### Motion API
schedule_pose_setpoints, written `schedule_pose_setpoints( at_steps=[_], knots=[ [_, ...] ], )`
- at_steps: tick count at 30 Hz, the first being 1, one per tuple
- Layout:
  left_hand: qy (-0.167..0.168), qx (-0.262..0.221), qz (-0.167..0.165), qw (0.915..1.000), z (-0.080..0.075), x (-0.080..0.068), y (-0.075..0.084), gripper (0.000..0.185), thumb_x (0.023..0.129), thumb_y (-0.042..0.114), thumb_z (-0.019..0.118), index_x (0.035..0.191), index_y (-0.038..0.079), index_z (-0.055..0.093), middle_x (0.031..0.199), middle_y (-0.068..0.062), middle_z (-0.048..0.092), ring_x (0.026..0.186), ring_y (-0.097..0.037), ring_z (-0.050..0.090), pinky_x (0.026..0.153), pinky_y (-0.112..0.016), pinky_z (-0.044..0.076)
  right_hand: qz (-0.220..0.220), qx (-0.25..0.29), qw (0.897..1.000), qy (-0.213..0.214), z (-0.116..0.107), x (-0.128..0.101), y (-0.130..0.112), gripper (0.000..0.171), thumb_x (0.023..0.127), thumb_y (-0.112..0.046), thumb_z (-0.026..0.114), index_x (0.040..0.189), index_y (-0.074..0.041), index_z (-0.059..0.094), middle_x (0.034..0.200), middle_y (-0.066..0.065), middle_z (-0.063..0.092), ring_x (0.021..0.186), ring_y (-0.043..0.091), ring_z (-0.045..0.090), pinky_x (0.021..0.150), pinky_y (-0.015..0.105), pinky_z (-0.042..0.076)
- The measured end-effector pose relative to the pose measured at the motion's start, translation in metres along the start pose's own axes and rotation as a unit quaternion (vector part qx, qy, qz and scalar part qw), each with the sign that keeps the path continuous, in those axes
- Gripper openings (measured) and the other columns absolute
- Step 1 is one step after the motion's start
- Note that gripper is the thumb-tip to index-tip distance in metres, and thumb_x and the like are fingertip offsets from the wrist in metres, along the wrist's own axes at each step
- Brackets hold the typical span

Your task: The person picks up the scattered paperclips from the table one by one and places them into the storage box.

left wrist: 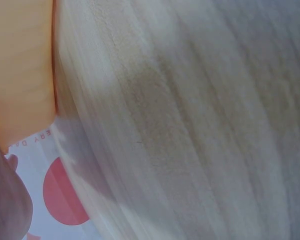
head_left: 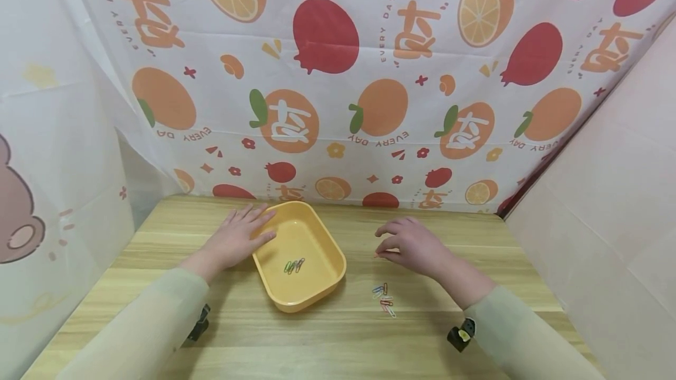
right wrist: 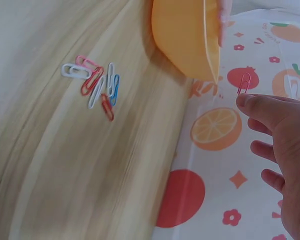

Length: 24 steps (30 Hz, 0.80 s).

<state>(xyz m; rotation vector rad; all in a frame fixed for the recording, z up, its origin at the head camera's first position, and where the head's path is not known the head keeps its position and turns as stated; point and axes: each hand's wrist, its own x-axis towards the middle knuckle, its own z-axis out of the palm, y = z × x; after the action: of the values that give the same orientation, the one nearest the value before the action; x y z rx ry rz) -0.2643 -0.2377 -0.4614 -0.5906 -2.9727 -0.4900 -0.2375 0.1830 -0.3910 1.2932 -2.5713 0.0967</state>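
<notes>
Sorting partly done, by my judgement: a few clips [head_left: 294,265] lie in the tray [head_left: 322,286], steadied by the flat left hand [head_left: 237,239] at its 10 o'clock, the right hand [head_left: 412,245] pinches one pink paperclip [right wrist: 244,83], and a loose pile [head_left: 384,299] remains at the tray's 3 o'clock.

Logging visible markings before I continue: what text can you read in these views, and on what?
"EVERY DAY": printed repeatedly, some copies upside down, on the fruit-print backdrop cloth.
Large stylised orange characters on that cloth: not readable as words.
Yellow tray, paper clips, table: no text visible.
</notes>
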Motion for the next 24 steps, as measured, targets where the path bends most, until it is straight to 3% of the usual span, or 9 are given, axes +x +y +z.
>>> schedule_pose_setpoints(
  at_steps=[14, 24],
  knots=[
    [-0.005, 0.008, -0.004, 0.9999, 0.001, 0.0, -0.003, 0.07, 0.1, 0.064, 0.037, 0.157, 0.023, 0.032, 0.164, -0.011, 0.021, 0.149, -0.044, 0.01, 0.117, -0.064, 0.0, -0.046, 0.021, 0.999, 0.0, -0.001, 0.051, -0.024, 0.006, 0.088, -0.031, 0.076, 0.092, -0.029, 0.081, 0.114, -0.006, 0.07, 0.112, 0.017, 0.061, 0.101, 0.042, 0.044],
    [0.004, 0.004, -0.003, 1.0, 0.0, 0.0, -0.001, 0.072, 0.098, 0.067, 0.035, 0.156, 0.023, 0.034, 0.163, -0.011, 0.025, 0.148, -0.044, 0.012, 0.117, -0.064, 0.002, -0.056, 0.028, 0.998, -0.027, 0.011, 0.089, -0.041, 0.009, 0.09, -0.032, 0.075, 0.096, -0.03, 0.081, 0.117, -0.006, 0.069, 0.115, 0.016, 0.059, 0.101, 0.039, 0.043]
  ],
)
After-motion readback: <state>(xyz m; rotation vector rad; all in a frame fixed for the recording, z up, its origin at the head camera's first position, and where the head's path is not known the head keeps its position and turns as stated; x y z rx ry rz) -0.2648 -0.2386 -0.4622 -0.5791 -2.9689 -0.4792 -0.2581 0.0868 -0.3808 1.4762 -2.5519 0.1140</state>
